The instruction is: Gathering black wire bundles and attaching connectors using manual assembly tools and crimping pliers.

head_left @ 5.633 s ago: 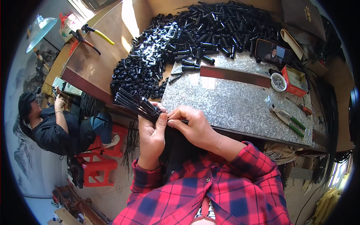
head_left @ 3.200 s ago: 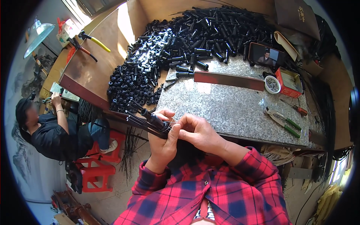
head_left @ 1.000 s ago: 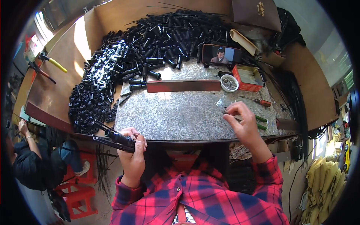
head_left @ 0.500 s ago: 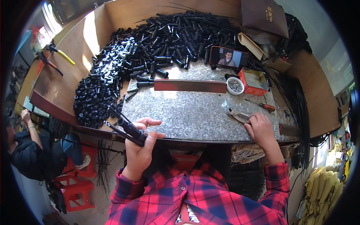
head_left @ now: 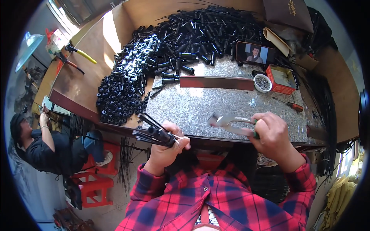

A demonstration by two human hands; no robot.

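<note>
My left hand [head_left: 166,151] is closed around a black tubular part [head_left: 161,135] with several thin black rods [head_left: 144,134] fanning out to its left. It is held tilted at the table's front edge. A thin pale strand [head_left: 177,139] sticks out by the thumb and fingertips. My right hand [head_left: 273,133] is wrapped round the handles of metal pliers [head_left: 235,120], whose head points left toward the tubular part without touching it. Motion blurs the head, so whether the jaws are apart cannot be told.
Black tubular parts [head_left: 204,34] and small black rings [head_left: 115,100] heap at the back and left. A dark red bar [head_left: 216,82], bowl of small metal bits [head_left: 263,83], red box [head_left: 280,79], phone [head_left: 254,53] and screwdriver [head_left: 291,104] surround the speckled tabletop. Another person [head_left: 50,142] sits at left.
The right hand has lifted the pliers off the tabletop and brought their head leftward. My left hand has turned the tubular part, keeping hold of it. The whole view has shifted.
</note>
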